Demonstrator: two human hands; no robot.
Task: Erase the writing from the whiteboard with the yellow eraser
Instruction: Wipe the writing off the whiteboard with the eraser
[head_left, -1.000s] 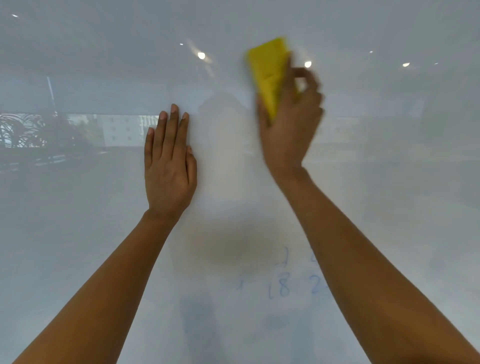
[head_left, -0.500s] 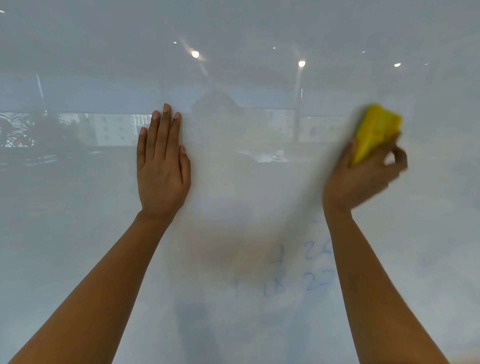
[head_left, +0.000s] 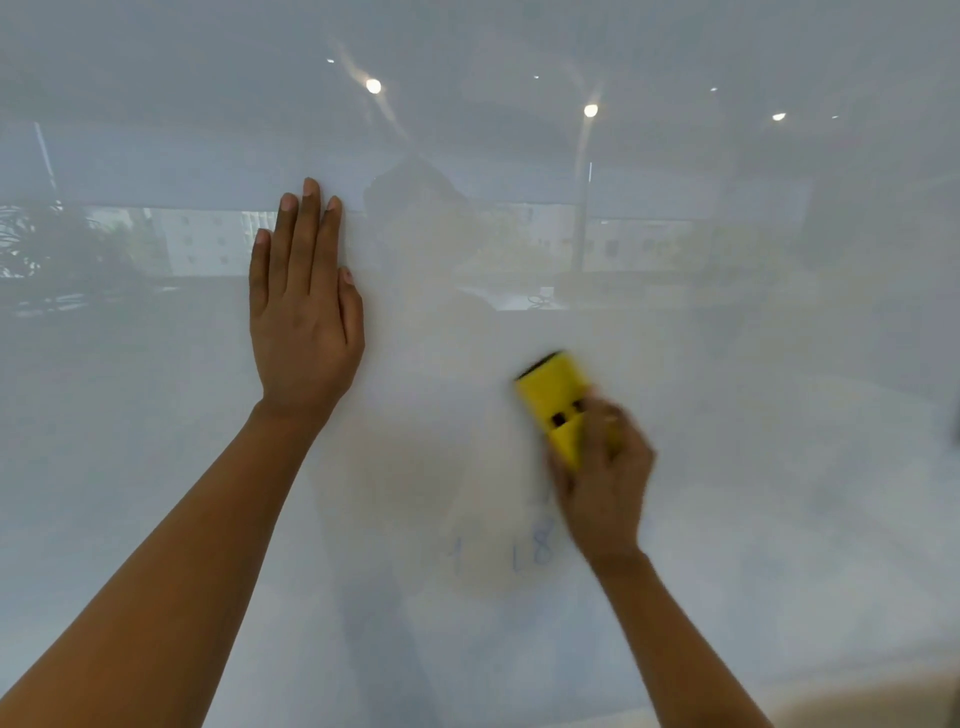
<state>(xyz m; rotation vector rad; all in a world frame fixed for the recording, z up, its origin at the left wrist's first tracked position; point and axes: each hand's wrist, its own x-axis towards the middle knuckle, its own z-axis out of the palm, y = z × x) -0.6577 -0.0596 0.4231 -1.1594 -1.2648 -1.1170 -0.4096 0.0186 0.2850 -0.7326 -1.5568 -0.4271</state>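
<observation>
Fingers of the right hand are clamping the yellow eraser's lower end, pressing it on the whiteboard above faint writing; it looks light and rigid. The left hand is lying flat, fingers together.

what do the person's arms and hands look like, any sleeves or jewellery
Both forearms are bare as far as the frame shows, with no sleeve edge in view. The left hand shows no ring, watch or glove, and its nails are short and unpainted. The right hand is motion-blurred; no glove or wristband shows there, but finer details like rings cannot be told.
</observation>
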